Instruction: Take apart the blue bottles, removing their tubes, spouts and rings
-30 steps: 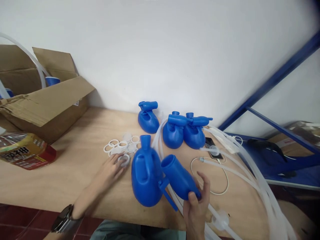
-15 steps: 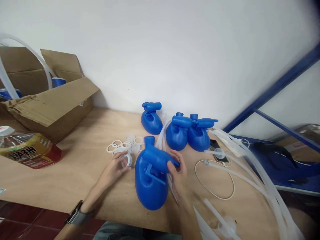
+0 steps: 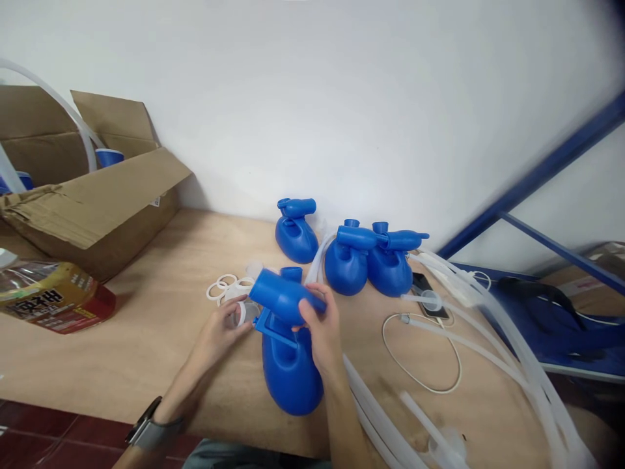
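Note:
My right hand (image 3: 323, 326) grips the narrow end of a blue tapered plastic tube (image 3: 276, 296), whose wide end points left. A flat blue strap or bracket (image 3: 274, 333) hangs below the tube. Behind and under it, a blue plastic bottle (image 3: 293, 387) with an open neck stands on the table. Between the thumb and fingers of my left hand (image 3: 217, 332) is a clear cap with a white ring (image 3: 243, 312), just left of the tube. White rings (image 3: 219, 286) and clear discs lie loose beyond my left fingers, partly hidden.
Several more blue bottles (image 3: 346, 267) with tubes on top stand near the wall. A cardboard box (image 3: 141, 228) and a drink bottle (image 3: 83, 303) are at the left. Clear hoses (image 3: 517, 345), a phone (image 3: 424, 290) and a white cable (image 3: 459, 365) lie at the right.
My right hand has moved left with the blue tube, lifting it and turning its wide end toward the cap. My left hand keeps hold of the cap and has shifted little.

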`<move>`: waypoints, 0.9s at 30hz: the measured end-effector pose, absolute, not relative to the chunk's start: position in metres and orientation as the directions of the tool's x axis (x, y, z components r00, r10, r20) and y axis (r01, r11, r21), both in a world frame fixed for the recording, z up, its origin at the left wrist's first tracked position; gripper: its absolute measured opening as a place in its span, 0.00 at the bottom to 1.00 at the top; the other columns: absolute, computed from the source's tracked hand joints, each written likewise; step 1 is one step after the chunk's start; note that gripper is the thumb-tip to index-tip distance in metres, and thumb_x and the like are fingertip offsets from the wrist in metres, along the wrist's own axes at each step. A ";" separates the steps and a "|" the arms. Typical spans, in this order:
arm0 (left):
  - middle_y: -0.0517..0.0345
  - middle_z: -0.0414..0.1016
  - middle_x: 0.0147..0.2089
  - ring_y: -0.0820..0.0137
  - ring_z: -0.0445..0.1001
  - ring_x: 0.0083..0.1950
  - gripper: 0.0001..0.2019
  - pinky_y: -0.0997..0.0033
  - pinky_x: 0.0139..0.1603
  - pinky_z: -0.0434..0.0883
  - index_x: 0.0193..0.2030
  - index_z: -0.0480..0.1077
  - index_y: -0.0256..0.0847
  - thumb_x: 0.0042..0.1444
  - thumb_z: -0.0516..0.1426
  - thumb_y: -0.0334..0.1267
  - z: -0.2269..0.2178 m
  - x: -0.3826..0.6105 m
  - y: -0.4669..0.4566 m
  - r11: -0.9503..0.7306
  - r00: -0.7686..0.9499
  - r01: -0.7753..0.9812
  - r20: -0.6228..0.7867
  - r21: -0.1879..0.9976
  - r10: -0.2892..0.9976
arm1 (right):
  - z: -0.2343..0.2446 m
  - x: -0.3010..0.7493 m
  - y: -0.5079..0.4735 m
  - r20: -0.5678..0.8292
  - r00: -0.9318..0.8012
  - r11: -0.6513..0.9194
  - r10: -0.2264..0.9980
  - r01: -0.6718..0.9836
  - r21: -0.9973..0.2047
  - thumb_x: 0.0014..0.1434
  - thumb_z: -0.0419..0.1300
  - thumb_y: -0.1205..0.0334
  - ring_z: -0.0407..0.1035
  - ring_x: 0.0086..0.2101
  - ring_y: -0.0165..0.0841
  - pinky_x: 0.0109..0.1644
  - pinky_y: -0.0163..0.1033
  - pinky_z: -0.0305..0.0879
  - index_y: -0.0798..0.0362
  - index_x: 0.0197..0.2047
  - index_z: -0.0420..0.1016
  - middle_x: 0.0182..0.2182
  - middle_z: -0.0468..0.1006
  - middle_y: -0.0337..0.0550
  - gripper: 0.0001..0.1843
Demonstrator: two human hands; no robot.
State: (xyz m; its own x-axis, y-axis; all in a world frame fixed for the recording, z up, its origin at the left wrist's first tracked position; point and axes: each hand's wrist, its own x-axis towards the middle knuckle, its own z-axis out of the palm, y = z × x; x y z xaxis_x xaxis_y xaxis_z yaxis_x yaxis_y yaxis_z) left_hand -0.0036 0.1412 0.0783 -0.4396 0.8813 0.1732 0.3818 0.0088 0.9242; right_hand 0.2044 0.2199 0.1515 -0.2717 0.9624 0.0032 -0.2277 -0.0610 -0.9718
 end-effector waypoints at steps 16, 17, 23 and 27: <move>0.48 0.81 0.56 0.58 0.81 0.52 0.28 0.66 0.50 0.75 0.60 0.71 0.43 0.63 0.65 0.61 0.161 0.009 0.172 -0.421 -0.117 0.434 0.513 0.797 0.850 | 0.152 0.223 0.236 -0.061 -0.390 -0.141 0.919 -0.178 -0.974 0.49 0.75 0.38 0.74 0.32 0.31 0.23 0.31 0.73 0.48 0.50 0.78 0.48 0.74 0.44 0.32; 0.49 0.81 0.56 0.59 0.81 0.51 0.26 0.66 0.50 0.75 0.60 0.72 0.43 0.66 0.63 0.61 0.161 0.009 0.172 -0.439 -0.079 0.488 0.539 0.754 0.839 | 0.151 0.225 0.236 -0.056 -0.396 -0.136 0.916 -0.176 -0.975 0.50 0.75 0.38 0.74 0.32 0.31 0.23 0.31 0.73 0.48 0.50 0.79 0.47 0.75 0.44 0.31; 0.50 0.80 0.59 0.62 0.81 0.56 0.23 0.68 0.56 0.73 0.65 0.69 0.43 0.75 0.52 0.56 0.159 0.019 0.166 -0.563 0.058 0.497 0.622 0.660 0.781 | 0.142 0.241 0.234 0.019 -0.476 -0.062 0.879 -0.153 -0.986 0.56 0.70 0.32 0.67 0.20 0.24 0.16 0.28 0.62 0.49 0.52 0.86 0.41 0.82 0.46 0.33; 0.51 0.78 0.59 0.63 0.80 0.57 0.28 0.68 0.61 0.71 0.73 0.63 0.45 0.74 0.51 0.58 0.164 0.027 0.160 -0.700 0.131 0.416 0.724 0.580 0.677 | 0.152 0.260 0.238 0.128 -0.678 0.024 0.724 -0.161 -0.987 0.49 0.72 0.27 0.80 0.51 0.47 0.52 0.43 0.79 0.44 0.60 0.83 0.53 0.83 0.50 0.42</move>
